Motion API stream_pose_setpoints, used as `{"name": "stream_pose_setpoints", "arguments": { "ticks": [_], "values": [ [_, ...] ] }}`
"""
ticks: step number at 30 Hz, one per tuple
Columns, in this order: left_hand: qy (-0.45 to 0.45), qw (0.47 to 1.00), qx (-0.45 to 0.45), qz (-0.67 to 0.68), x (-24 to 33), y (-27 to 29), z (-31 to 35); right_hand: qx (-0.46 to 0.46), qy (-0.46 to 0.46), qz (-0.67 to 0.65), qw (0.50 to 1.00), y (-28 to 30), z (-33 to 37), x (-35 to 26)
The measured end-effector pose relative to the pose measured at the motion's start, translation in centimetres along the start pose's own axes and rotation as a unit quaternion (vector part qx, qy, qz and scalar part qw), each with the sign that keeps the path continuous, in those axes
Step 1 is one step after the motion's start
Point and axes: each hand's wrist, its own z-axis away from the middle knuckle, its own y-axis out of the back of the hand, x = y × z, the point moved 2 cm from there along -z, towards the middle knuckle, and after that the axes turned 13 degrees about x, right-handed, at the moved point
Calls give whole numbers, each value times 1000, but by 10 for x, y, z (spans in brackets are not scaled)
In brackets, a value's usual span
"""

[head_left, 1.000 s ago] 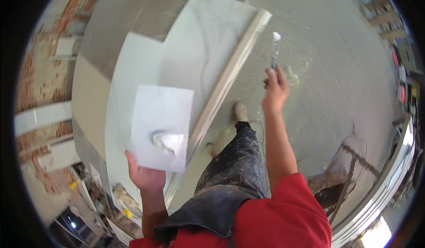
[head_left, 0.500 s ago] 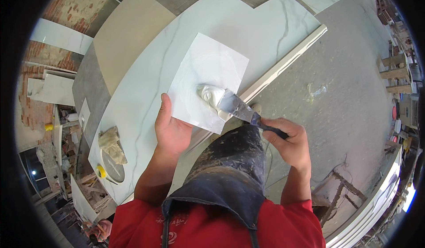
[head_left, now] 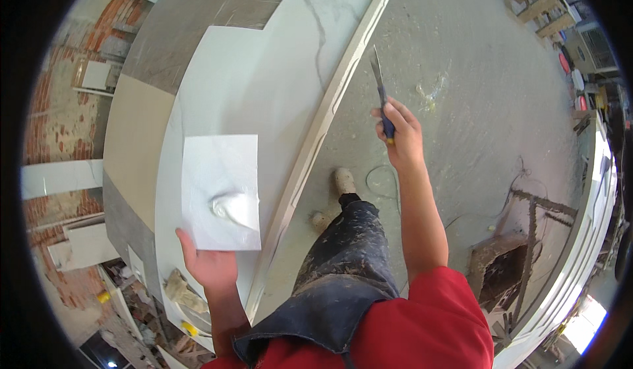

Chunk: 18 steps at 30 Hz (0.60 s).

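Note:
My left hand holds a small white tile by its near edge, the thumb along the left side and the fingers hidden beneath. On the tile's face lies a glossy dollop of white paste. Out to the right, over the floor, my right hand grips a putty knife by its dark handle. The blade points away from me and is seen nearly edge-on. A large white grey-veined slab lies under the tile.
The slab's pale edge strip runs diagonally beside the concrete floor. A crumpled cloth lies at the slab's near left. Beige and grey slabs adjoin on the left. A cable loops near my shoe.
My right hand has lifted the putty knife off the paste and swung it out to the right. The tile has moved left and turned straighter, the paste staying on it. The view has turned.

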Motion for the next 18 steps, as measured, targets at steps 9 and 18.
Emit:
{"name": "stream_pose_setpoints", "arguments": {
  "ticks": [9,18],
  "values": [
    [-5,997,39,-59,-15,-14,-6,98,15,12,995,-25,-71,56],
    [-13,996,36,-84,-15,-23,-8,167,55,88,981,-28,-54,98]
  ]
}}
